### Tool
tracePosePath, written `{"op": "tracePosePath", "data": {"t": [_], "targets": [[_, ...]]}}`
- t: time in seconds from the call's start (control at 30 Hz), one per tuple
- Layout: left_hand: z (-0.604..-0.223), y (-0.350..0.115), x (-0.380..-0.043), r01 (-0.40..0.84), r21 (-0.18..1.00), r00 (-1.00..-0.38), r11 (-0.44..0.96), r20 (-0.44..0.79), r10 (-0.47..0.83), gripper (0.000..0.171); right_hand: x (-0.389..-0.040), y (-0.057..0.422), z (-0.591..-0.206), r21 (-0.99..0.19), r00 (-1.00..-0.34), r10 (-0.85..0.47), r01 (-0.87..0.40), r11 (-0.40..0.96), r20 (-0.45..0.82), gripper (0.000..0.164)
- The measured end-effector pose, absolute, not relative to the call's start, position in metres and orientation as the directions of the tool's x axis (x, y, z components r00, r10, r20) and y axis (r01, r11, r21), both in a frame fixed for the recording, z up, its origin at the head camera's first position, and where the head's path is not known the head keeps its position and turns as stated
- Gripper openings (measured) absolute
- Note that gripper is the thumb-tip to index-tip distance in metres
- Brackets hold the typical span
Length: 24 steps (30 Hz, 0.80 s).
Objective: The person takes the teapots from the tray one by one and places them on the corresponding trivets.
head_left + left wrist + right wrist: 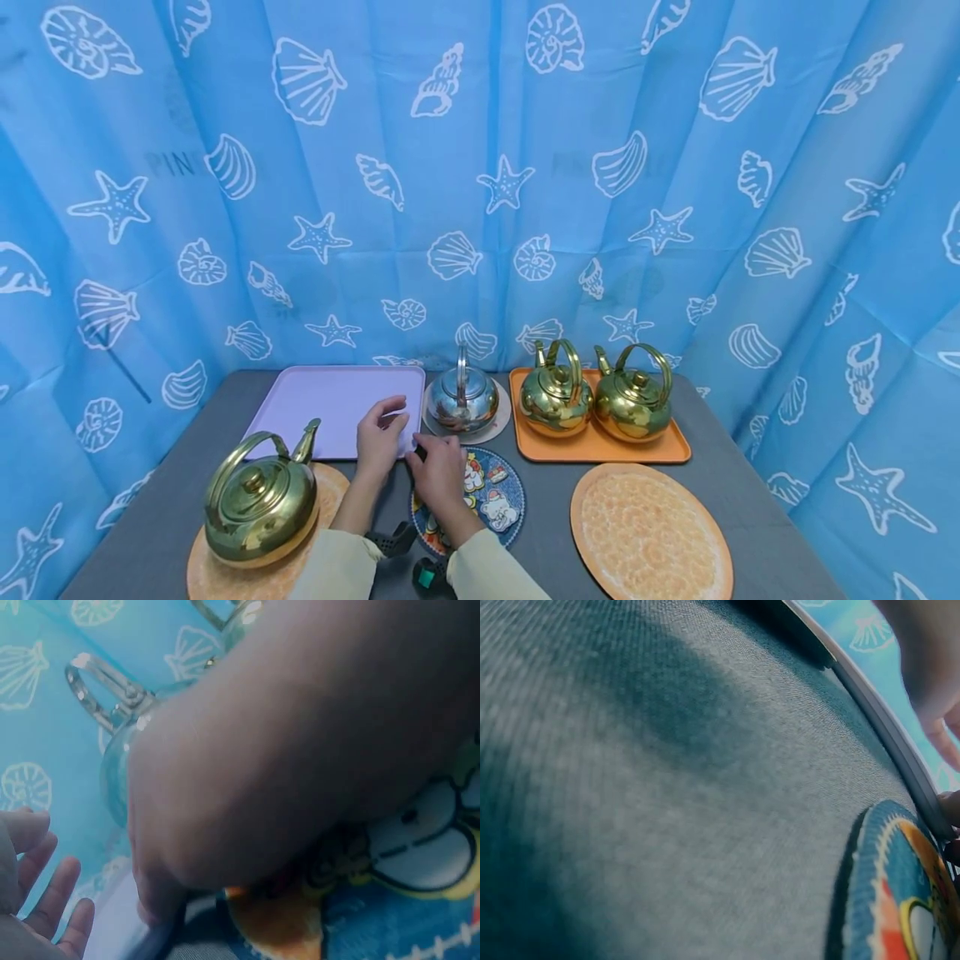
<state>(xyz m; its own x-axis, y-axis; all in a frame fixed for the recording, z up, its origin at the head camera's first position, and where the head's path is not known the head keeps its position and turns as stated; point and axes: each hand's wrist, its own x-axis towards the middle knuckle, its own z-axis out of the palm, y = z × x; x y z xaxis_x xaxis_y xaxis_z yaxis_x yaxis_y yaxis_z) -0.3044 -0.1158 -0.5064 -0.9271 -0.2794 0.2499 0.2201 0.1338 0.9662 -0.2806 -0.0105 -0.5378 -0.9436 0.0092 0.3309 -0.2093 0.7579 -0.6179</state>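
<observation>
A pale purple tray point(337, 408) lies at the back left of the table. Over its right part, my left hand point(381, 437) is raised with fingers apart and loosely bent, holding nothing; the left wrist view shows those fingers point(56, 892) spread. My right hand point(441, 471) pinches the tray's rim at the near right corner. In the right wrist view its fingertips point(951, 806) sit at the grey-looking tray rim point(885, 731). Below that hand is a round blue cartoon mat point(510, 492), partly covered by my right forearm. A silver kettle point(463, 400) stands just beyond the right hand.
A large brass kettle point(258, 500) stands on a round tan mat point(330, 483) at front left. Two more, a brass kettle point(555, 400) and its neighbour kettle point(633, 404), share an orange tray point(600, 454). Another tan mat point(648, 533) lies front right. A blue curtain point(495, 208) hangs behind.
</observation>
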Motion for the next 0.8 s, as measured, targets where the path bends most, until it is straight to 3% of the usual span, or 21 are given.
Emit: {"op": "tracePosePath", "data": {"t": [0.47, 0.8], "targets": [[-0.519, -0.125, -0.295, 0.202, 0.969, -0.927, 0.144, 0.237, -0.292, 0.026, -0.274, 0.006, -0.521, -0.72, -0.967, -0.072, -0.23, 0.655, 0.243, 0.027], [-0.513, -0.12, -0.281, 0.224, 0.956, -0.942, 0.191, 0.263, -0.211, 0.025, -0.264, 0.039, -0.503, -0.733, -0.954, -0.191, -0.3, 0.61, 0.232, 0.024]]}}
